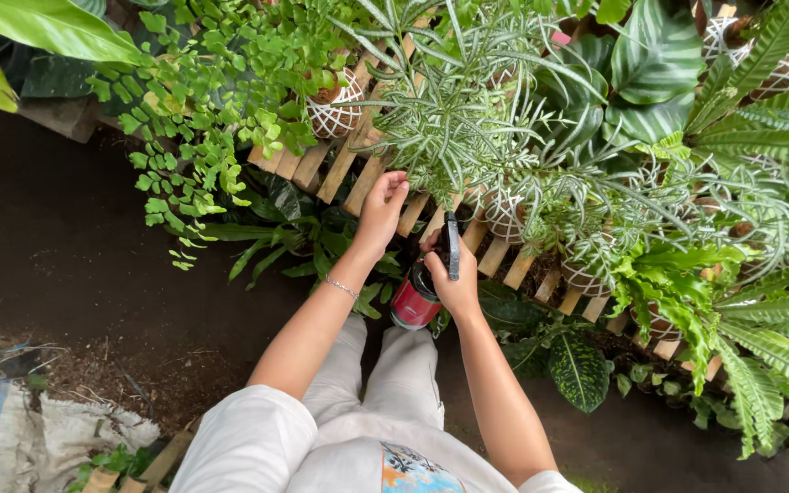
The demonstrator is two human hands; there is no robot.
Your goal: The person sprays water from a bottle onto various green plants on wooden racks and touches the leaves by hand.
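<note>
My right hand (pixel 452 278) grips a red spray bottle (pixel 415 303) by its black trigger head (pixel 450 244), which points up toward the plants. My left hand (pixel 382 208) reaches forward and touches the thin drooping leaves of a spiky green plant (pixel 454 110), fingers curled around a few of them. A thin bracelet (pixel 341 288) circles my left wrist. Both hands hover over the front edge of a slatted wooden shelf (pixel 351 164).
Several potted plants in white netted pots (pixel 334 114) crowd the shelf: a maidenhair fern (pixel 212 100) at left, broad striped leaves (pixel 655 55) and ferns (pixel 760 356) at right. Dark floor (pixel 57 246) lies at left, with a white sack (pixel 20 438) at the bottom left.
</note>
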